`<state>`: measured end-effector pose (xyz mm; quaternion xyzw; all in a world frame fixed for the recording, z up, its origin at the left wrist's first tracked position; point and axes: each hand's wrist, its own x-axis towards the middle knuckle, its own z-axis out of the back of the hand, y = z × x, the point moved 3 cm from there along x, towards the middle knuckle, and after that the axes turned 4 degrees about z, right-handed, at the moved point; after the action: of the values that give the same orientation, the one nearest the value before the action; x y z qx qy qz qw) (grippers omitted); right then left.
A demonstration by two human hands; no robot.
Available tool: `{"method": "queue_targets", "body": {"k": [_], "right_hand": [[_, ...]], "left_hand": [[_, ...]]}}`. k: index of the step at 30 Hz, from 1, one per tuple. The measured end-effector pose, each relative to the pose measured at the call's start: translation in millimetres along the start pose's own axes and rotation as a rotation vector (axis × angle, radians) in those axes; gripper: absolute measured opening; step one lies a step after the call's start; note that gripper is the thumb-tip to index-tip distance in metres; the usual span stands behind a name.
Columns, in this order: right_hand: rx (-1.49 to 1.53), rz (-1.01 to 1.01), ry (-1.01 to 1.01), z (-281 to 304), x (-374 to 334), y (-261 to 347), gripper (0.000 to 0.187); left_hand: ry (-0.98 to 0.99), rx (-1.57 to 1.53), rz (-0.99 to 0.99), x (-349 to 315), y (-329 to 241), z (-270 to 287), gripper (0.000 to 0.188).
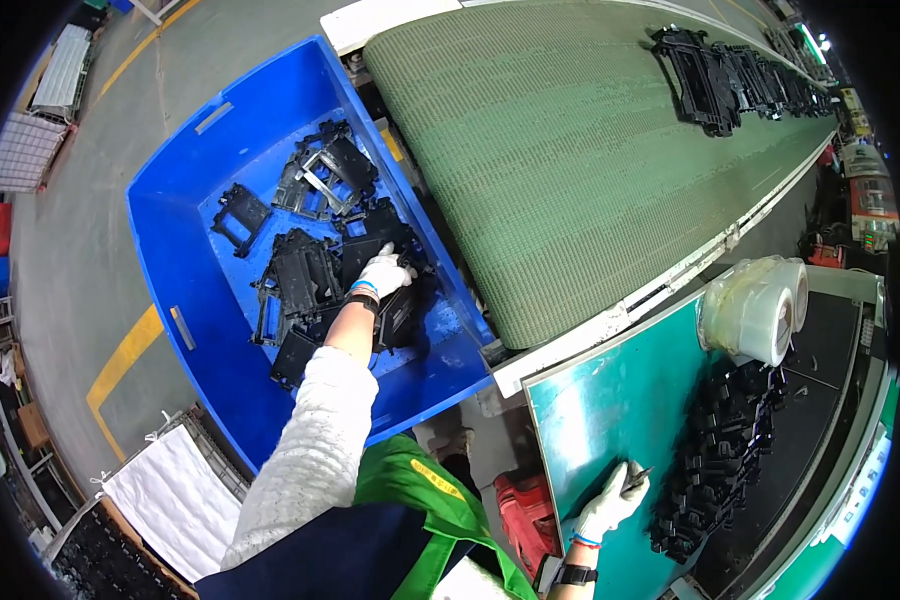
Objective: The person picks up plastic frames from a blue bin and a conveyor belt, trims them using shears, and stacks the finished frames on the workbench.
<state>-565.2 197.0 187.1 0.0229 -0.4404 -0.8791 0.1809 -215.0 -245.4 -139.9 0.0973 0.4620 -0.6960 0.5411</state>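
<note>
Resting white-gloved left hand (382, 272) palm-down among black plastic frames (305, 277) mid-frame, leaving fingers' hold unclear; pinching slim dark object (637, 480) in white-gloved right hand (611, 503).

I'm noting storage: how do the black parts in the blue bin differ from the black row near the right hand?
The bin parts lie scattered at mixed angles; the row parts are packed close together in a line. The bin parts sit inside the blue bin, with the left hand among them, whereas the row parts lie beside the right hand. Both are black.
</note>
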Motion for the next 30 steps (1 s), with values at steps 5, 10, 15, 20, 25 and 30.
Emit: {"method": "queue_targets", "body": {"k": [5,10,15,20,25,30], "right_hand": [[-0.046,0.004,0.022,-7.7,-4.1,13.9,0.026],[0.005,-0.028,0.015,-8.2,-4.3,11.0,0.026],[0.079,-0.038,-0.008,-1.9,-3.0,10.7,0.026],[0.118,0.044,0.042,-3.9,-1.1,8.5,0.028],[0.151,0.036,0.127,20.1,-6.9,14.7,0.025],[0.412,-0.171,0.704,10.6,-12.6,115.8,0.039]], "left_hand": [[0.017,-0.205,0.098,17.6,36.6,-0.1,0.062],[-0.039,-0.223,0.067,-3.3,29.4,7.7,0.073],[0.025,-0.681,-0.094,-74.7,17.2,42.0,0.055],[-0.057,-1.207,-0.142,-179.5,64.3,57.2,0.034],[-0.310,-1.609,0.077,-307.0,-68.5,128.3,0.034],[0.050,-1.457,-0.201,-383.2,-174.9,153.7,0.022]]}}
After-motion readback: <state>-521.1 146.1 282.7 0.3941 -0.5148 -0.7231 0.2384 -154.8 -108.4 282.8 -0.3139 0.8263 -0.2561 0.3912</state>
